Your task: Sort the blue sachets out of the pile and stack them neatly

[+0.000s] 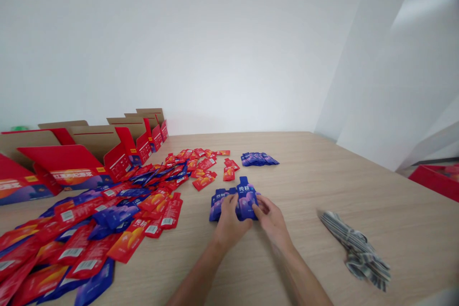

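A small row of blue spouted pouches with purple fruit prints lies on the table in front of me. My left hand rests its fingers on these pouches, the thumb stretched out to the right. One blue pouch, its spout pointing away from me, overlaps the right end of the row. Its right edge is between the thumb and fingers of my right hand. Farther back, a second overlapping row of blue pouches lies flat.
A large loose heap of red pouches and blue ones spreads over the left side. Open red cartons stand behind it along the left. Striped cloth gloves lie to the right on the wooden table. A red box shows at far right.
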